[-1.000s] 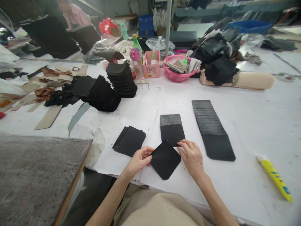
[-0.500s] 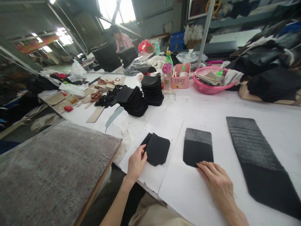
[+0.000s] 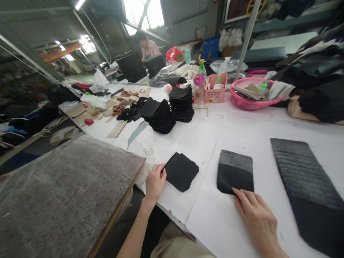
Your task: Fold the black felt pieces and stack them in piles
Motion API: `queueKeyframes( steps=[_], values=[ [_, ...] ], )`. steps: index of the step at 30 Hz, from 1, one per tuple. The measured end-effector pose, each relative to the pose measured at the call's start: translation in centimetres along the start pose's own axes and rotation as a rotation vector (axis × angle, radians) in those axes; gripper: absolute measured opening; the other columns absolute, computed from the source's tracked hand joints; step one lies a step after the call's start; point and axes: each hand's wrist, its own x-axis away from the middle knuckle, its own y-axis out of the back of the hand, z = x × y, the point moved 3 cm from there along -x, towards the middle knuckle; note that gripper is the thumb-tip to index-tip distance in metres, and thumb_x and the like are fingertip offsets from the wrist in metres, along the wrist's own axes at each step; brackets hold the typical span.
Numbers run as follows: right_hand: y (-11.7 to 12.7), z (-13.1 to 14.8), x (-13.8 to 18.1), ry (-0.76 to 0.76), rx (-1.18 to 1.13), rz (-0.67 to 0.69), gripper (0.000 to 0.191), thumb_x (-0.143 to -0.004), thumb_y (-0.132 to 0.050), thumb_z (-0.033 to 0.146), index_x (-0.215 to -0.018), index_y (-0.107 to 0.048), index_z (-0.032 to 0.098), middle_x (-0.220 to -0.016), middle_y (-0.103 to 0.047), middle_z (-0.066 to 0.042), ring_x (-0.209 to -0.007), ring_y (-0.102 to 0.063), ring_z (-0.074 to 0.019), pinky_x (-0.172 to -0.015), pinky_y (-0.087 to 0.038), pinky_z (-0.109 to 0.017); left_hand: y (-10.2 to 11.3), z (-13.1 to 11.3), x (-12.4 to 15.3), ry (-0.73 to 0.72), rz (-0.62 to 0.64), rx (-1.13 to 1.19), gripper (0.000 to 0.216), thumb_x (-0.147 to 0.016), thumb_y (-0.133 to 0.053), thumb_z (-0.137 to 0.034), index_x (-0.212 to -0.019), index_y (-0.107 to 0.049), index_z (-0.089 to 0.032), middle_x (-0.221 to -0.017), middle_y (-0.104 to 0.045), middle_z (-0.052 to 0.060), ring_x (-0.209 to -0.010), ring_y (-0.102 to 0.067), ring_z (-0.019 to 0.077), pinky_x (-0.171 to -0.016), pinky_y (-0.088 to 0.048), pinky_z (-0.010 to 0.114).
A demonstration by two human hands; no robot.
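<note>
1. Head view, and here's the change: a second ago you had a single black piece between your hands; now that piece is no longer held up, and your hands have parted.
2. Your left hand (image 3: 155,184) is at the left pile (image 3: 181,172) of black pieces, fingers clamped on its left edge. The pile sits flat near the tabletop (image 3: 209,132) edge, more evenly gathered than half a second back.
3. Over to your right hand (image 3: 255,211): fingertips at the near edge of the middle set (image 3: 233,177), grey strips showing at its far end. Whether those fingers pinch or just rest, I cannot tell; the thumb is hidden.
4. So each hand now has its own stack, which looks like the handover between one piece and another.
5. To your right, the long row (image 3: 306,172) of overlapped pieces lies untouched.
</note>
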Motion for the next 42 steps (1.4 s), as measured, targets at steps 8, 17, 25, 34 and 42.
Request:
queueKeyframes(
  steps=[8,17,25,34,42],
  values=[
    [0.2,0.0,-0.1,-0.045,0.015,0.0,0.029,-0.1,-0.045,0.031,-0.12,-0.065,0.02,-0.098,-0.07,-0.005,-0.091,-0.062,-0.0217,-0.078,-0.044,-0.032,0.5,-1.6,1.2,-0.162,-0.165,-0.192,0.024,-0.094,-0.048,-0.016,-0.113,-0.064,-0.018,-0.103,-0.058,0.011,-0.1,-0.057,0.0262,-0.089,-0.049,0.039],
    [0.0,-0.6,-0.1,-0.059,-0.045,0.012,0.032,-0.101,-0.045,0.038,-0.117,-0.067,0.023,-0.095,-0.07,-0.004,-0.089,-0.063,-0.0205,-0.071,-0.045,-0.03,-6.1,-12.3,5.6,-0.737,0.199,0.068,0.023,-0.095,-0.045,-0.011,-0.111,-0.062,-0.017,-0.102,-0.063,0.008,-0.1,-0.058,0.0198,-0.089,-0.052,0.035],
    [0.0,-1.7,-0.4,-0.164,-0.12,-0.085,0.036,-0.102,-0.042,0.043,-0.114,-0.065,0.019,-0.097,-0.071,-0.005,-0.082,-0.065,-0.0187,-0.07,-0.046,-0.029,-9.2,-15.8,5.1,-0.876,0.217,0.016,0.02,-0.097,-0.047,-0.015,-0.111,-0.061,-0.015,-0.117,-0.063,0.008,-0.119,-0.054,0.0192,-0.102,-0.048,0.031],
    [-0.5,-3.1,0.0,-0.337,-0.319,-0.05,0.039,-0.099,-0.042,0.049,-0.101,-0.069,0.022,-0.096,-0.072,-0.003,-0.081,-0.069,-0.0191,-0.066,-0.048,-0.028,-9.2,-17.0,4.3,-0.779,0.107,0.071,0.019,-0.097,-0.048,-0.022,-0.109,-0.061,-0.017,-0.105,-0.063,0.009,-0.109,-0.058,0.0208,-0.092,-0.053,0.034],
    [-1.0,-3.7,0.1,-0.448,-0.401,0.002,0.043,-0.091,-0.047,0.06,-0.098,-0.068,0.023,-0.089,-0.072,-0.003,-0.074,-0.067,-0.0194,-0.063,-0.047,-0.028,-11.4,-17.6,4.1,-0.864,0.213,-0.062,0.024,-0.097,-0.054,-0.037,-0.104,-0.062,-0.014,-0.102,-0.063,0.009,-0.102,-0.059,0.0211,-0.088,-0.051,0.035]
  ],
)
